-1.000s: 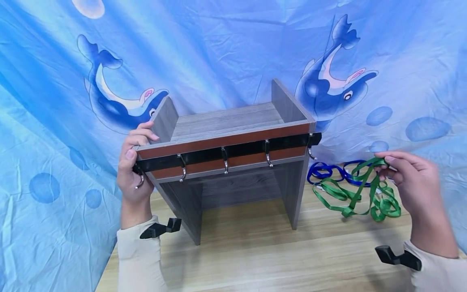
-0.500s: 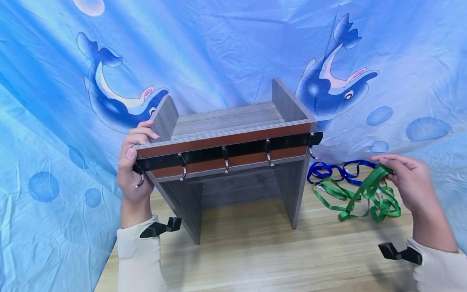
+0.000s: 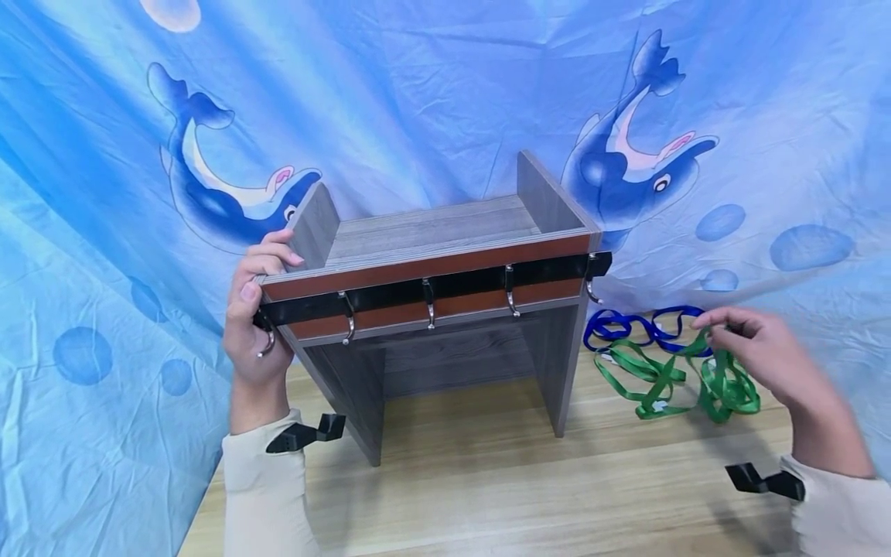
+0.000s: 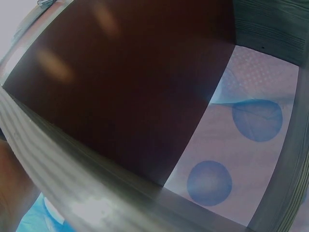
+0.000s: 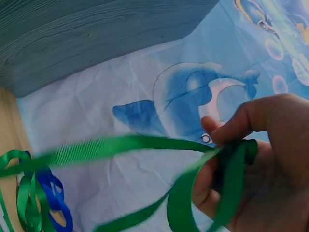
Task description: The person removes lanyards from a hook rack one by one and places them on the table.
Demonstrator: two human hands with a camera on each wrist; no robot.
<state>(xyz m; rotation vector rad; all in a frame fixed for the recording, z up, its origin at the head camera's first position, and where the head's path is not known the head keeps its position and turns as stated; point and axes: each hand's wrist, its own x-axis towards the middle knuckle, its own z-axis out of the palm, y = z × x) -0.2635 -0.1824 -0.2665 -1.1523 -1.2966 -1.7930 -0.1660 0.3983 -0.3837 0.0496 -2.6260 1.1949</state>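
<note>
Both forearms wear long, close-fitting sleeves of pale cream fabric, plain and unmarked, ending at the wrist in a soft edge with light creasing. The left sleeve [image 3: 261, 483] lies nearest the grey shelf unit [image 3: 431, 294]; the right sleeve [image 3: 838, 507] lies well to the other side of it. A small black plastic mount [image 3: 306, 433], angular with a blunt protruding arm, sits at the left cuff. A matching black mount [image 3: 764, 480] sits at the right cuff. The left hand [image 3: 254, 317] and right hand [image 3: 755, 348] are bare: no gloves, rings or watch visible.
</note>
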